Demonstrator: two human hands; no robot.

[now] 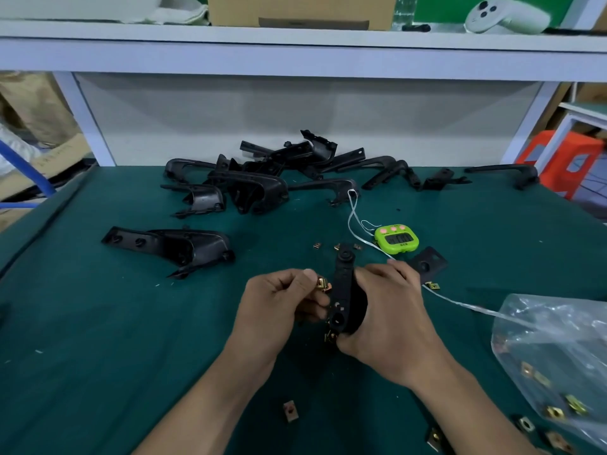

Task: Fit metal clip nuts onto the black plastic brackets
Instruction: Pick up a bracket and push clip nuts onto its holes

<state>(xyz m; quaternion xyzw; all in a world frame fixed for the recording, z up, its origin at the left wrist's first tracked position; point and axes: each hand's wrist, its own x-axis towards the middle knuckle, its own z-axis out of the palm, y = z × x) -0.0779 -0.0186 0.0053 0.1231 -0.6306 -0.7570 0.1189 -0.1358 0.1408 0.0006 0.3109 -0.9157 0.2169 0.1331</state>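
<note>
A heap of brackets lies at upper centre of the tabletop, with a lone bracket lower left of it. At mid-frame the right hand grips the held bracket. The left hand pinches a clip nut just left of it, and the timer sits behind. At lower right, a bag holds clip nuts.

One wide-angle view only, worn on the person's head, tilted forward and down over the green table, sitting close above the left hand and right hand at lower centre, with the white shelf stretching across the far top edge.
</note>
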